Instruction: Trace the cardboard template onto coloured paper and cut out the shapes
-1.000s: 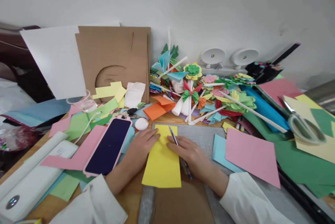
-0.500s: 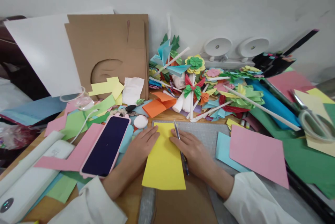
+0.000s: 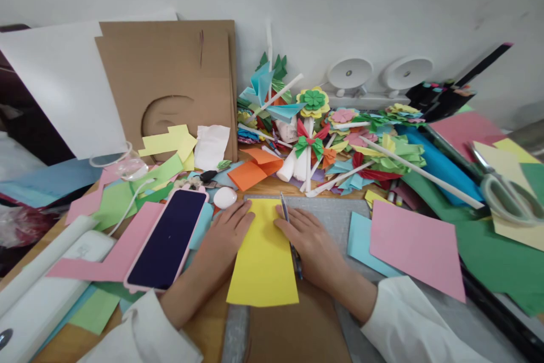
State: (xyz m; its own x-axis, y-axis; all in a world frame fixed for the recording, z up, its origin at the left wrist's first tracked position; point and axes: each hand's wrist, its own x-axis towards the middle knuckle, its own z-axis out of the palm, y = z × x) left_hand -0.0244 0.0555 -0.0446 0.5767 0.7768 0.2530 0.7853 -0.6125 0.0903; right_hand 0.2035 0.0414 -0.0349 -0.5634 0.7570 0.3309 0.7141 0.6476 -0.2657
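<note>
- The yellow paper (image 3: 266, 264) lies between the two hands, its far end on the gray mat (image 3: 340, 221) and its near end over a brown board (image 3: 297, 329).
- The left hand (image 3: 227, 233) rests on the paper's left edge, fingers stretched out and pressed down, not clenched.
- The right hand (image 3: 308, 241) holds the pen (image 3: 285, 211) between thumb and fingers, with the thumb touching the paper's right edge.
- Compared with the first frame, the pen is steeper and closer alongside the paper's right edge; its lower end shows less beyond the hand.
- The paper's near end looks wider than in the first frame. Since the middle frame, both hands have kept nearly the same pose.
- The view has shifted a little, so the phone (image 3: 168, 238) and cardboard (image 3: 165, 68) appear farther left than in both earlier frames.
- A pink sheet (image 3: 416, 250) overlaps a light blue sheet (image 3: 365, 247) to the right of the hands, with scissors (image 3: 510, 199) beyond. Paper flowers (image 3: 313, 99) are piled near the wall.
</note>
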